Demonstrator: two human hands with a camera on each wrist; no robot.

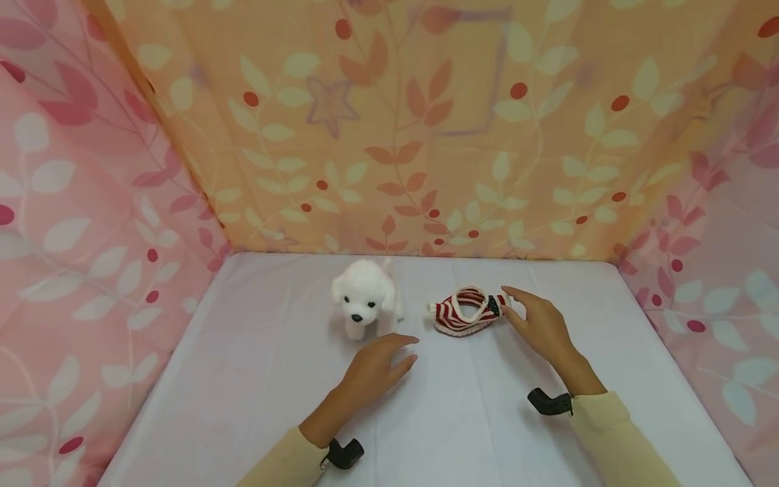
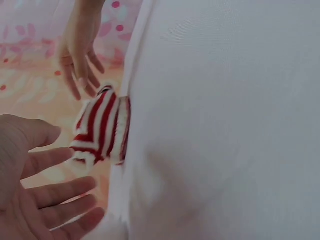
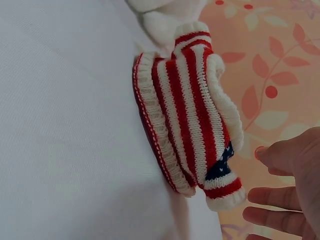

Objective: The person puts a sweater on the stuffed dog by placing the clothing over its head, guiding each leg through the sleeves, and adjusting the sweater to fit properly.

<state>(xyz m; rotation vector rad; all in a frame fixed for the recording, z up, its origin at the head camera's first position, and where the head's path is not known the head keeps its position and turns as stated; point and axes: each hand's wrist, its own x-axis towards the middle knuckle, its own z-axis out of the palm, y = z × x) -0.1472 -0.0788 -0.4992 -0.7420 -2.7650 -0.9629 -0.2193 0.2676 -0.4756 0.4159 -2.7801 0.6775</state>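
A small knitted sweater (image 1: 456, 319) with red and white stripes and a dark blue patch sits on the white table. My right hand (image 1: 544, 326) is beside its right sleeve, fingertips right at the cuff in the head view. In the right wrist view the sweater (image 3: 185, 110) shows its ribbed hem and both sleeves, with the spread fingers (image 3: 280, 197) close to one cuff. A white plush dog (image 1: 367, 294) stands left of the sweater, facing me. My left hand (image 1: 379, 368) is in front of the dog, fingers apart and holding nothing.
The white-covered table (image 1: 255, 379) is bounded by an orange leaf-patterned cloth (image 1: 395, 135) at the back and pink patterned cloths (image 1: 73, 237) at the sides. A black wrist camera (image 1: 345, 454) sits by the left cuff, another black camera (image 1: 550, 402) by the right.
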